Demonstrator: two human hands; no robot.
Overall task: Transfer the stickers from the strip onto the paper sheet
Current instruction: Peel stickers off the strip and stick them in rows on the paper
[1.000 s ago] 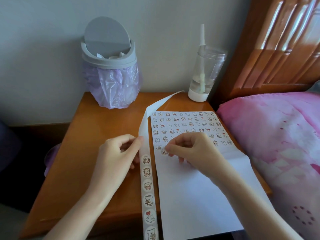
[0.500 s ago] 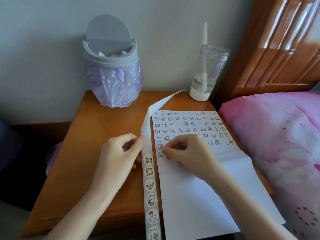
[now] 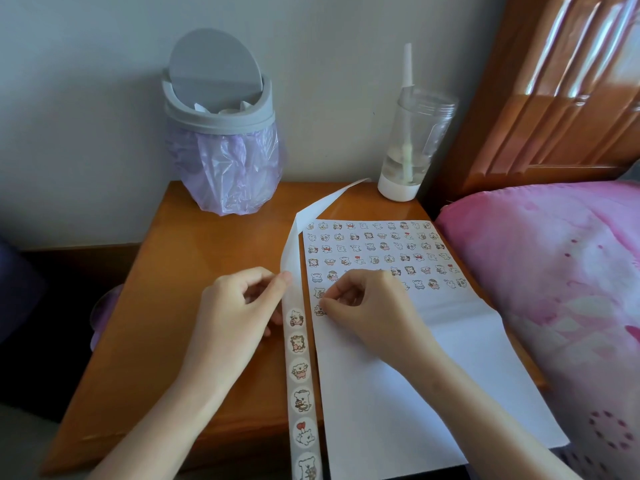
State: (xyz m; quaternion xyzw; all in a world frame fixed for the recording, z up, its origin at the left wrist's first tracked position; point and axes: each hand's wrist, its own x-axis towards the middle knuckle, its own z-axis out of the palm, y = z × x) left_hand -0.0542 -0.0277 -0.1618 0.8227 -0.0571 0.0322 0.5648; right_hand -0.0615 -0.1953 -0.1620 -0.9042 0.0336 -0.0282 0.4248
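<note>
Where the strip (image 3: 300,375) lies flat on the table (image 3: 194,271), just beside the left edge of the paper sheet (image 3: 415,393), its near half carries a single column of round stickers (image 3: 298,370) with cartoon animals. Its far half is bare white and curls up toward the wall. The sheet's far part is filled with rows of small stickers (image 3: 374,249), and its near part is blank.

The left hand (image 3: 239,306) is curled, with forefinger tip and thumb pinching the strip's left edge. The right hand (image 3: 370,306) is also curled, its thumb and forefinger tips meeting on one sticker (image 3: 318,310) at the sheet's left margin.

The right hand covers part of the lowest rows. The drawings on the sheet are too small to make out. The frame's bottom edge cuts off the strip.

At the back left stands a grey bin (image 3: 221,133) with a lilac liner (image 3: 235,171), its lid tipped open over white scraps. At the back right, a clear tumbler (image 3: 415,143) holds a little liquid and a white straw (image 3: 407,98). Pink bedding (image 3: 554,289) lies to the right.
</note>
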